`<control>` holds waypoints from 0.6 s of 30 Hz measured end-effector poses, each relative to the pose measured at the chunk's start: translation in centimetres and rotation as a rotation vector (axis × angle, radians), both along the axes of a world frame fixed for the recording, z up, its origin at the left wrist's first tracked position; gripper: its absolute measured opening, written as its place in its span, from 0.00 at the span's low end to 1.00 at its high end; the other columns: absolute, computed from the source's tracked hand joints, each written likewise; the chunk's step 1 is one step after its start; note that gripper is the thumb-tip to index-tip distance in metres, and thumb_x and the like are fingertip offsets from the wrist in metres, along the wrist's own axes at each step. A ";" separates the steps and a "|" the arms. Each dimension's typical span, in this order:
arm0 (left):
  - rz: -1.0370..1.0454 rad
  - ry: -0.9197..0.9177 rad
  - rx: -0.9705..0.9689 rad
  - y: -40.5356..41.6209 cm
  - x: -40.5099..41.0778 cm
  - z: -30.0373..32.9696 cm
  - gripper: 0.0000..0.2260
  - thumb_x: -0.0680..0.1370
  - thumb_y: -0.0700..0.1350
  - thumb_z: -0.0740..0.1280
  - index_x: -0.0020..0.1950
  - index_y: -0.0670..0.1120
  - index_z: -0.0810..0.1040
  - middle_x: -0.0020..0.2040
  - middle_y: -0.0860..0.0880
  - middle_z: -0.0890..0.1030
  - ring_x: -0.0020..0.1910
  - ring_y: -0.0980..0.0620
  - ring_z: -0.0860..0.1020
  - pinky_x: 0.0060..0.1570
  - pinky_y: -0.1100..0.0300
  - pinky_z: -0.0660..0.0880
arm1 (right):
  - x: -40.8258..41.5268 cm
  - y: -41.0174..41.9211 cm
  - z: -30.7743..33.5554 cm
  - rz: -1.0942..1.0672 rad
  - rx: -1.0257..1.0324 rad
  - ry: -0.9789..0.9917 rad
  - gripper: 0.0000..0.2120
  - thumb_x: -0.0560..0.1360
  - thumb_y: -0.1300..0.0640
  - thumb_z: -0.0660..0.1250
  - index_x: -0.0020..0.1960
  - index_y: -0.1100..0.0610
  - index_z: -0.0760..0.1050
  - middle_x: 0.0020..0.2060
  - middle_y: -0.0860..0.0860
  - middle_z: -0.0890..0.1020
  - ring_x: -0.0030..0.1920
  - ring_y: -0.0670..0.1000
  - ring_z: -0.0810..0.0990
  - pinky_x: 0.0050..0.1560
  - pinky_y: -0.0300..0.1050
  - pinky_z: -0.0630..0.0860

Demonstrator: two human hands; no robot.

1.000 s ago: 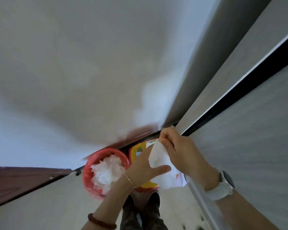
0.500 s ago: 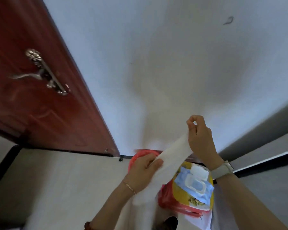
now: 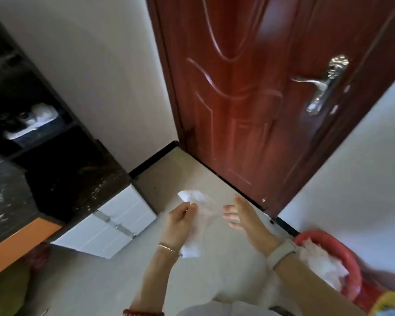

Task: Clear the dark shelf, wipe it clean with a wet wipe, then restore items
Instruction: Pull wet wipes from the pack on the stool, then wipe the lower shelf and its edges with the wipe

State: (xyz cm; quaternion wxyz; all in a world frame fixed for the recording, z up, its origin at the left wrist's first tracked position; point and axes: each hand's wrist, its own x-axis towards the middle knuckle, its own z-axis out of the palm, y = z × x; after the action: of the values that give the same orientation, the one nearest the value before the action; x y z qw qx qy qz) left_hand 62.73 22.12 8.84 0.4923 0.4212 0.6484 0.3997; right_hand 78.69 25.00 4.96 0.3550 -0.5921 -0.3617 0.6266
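Note:
My left hand [image 3: 179, 221] pinches a white wet wipe [image 3: 197, 202] that hangs down past the wrist, above the pale floor in the lower middle. My right hand [image 3: 243, 215] is just right of it, fingers spread, holding nothing and apart from the wipe. The dark shelf [image 3: 32, 124] stands at the far left, with black compartments; a white object [image 3: 34, 120] sits in one of them. The yellow wet wipe pack [image 3: 388, 304] shows at the bottom right corner.
A red basket [image 3: 342, 245] full of white crumpled wipes sits at the lower right by the wall. A closed red-brown door [image 3: 249, 99] with a metal handle [image 3: 324, 85] faces me. White drawers [image 3: 114, 222] and an orange-edged dark speckled counter [image 3: 16, 242] lie left.
The view has swung left, from the wall to the door and shelf. My right hand has let go of the wipe, which only my left hand holds now.

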 end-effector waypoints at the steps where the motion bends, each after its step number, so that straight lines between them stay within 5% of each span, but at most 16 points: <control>1: 0.038 -0.034 -0.015 -0.4 -1.9 0.0 0.13 0.78 0.41 0.61 0.34 0.42 0.71 0.30 0.50 0.68 0.31 0.54 0.65 0.30 0.63 0.62 | -2.5 -0.3 0.3 0.074 -0.030 0.103 0.13 0.80 0.50 0.52 0.62 0.53 0.64 0.47 0.51 0.77 0.46 0.52 0.78 0.52 0.49 0.72; 4: 0.186 -0.090 0.004 -2.1 -7.8 -0.3 0.11 0.78 0.41 0.61 0.42 0.33 0.74 0.37 0.45 0.71 0.38 0.51 0.69 0.39 0.59 0.67 | -9.6 0.2 0.8 0.340 -0.068 0.173 0.20 0.79 0.49 0.55 0.70 0.50 0.58 0.48 0.52 0.80 0.46 0.50 0.80 0.53 0.48 0.73; 8: 0.311 -0.084 0.018 -4.0 -13.2 -1.0 0.09 0.77 0.39 0.64 0.45 0.32 0.74 0.36 0.46 0.76 0.36 0.52 0.73 0.38 0.60 0.72 | -15.8 1.6 1.1 0.573 -0.050 0.178 0.25 0.76 0.57 0.63 0.69 0.45 0.60 0.46 0.50 0.80 0.49 0.50 0.78 0.56 0.47 0.71; 11: 0.418 -0.066 -0.023 -4.2 -16.2 -1.5 0.05 0.74 0.35 0.67 0.44 0.43 0.72 0.32 0.47 0.78 0.30 0.53 0.75 0.33 0.63 0.73 | -19.7 3.1 1.2 0.714 0.025 0.144 0.20 0.75 0.66 0.62 0.63 0.50 0.70 0.36 0.48 0.78 0.44 0.49 0.75 0.51 0.40 0.72; 14: 0.545 -0.081 -0.028 -2.8 -19.2 -2.2 0.15 0.73 0.32 0.67 0.49 0.48 0.67 0.28 0.50 0.73 0.25 0.58 0.72 0.29 0.67 0.71 | -23.5 5.5 0.3 0.903 0.212 -0.067 0.13 0.77 0.66 0.59 0.58 0.60 0.76 0.49 0.50 0.79 0.48 0.45 0.75 0.46 0.26 0.70; 18: 0.527 0.072 -0.080 1.1 -23.9 -3.6 0.15 0.71 0.33 0.69 0.53 0.50 0.76 0.41 0.49 0.78 0.41 0.53 0.76 0.38 0.72 0.72 | -27.5 10.7 -0.8 1.088 0.366 -0.240 0.07 0.75 0.59 0.66 0.52 0.53 0.76 0.46 0.46 0.74 0.48 0.45 0.74 0.46 0.27 0.68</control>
State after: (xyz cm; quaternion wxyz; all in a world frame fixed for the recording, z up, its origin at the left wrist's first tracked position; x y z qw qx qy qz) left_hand 38.82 23.22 5.24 0.3639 0.2321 0.7682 0.4729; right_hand 51.21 35.71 4.16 0.0353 -0.3173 -0.7535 0.5747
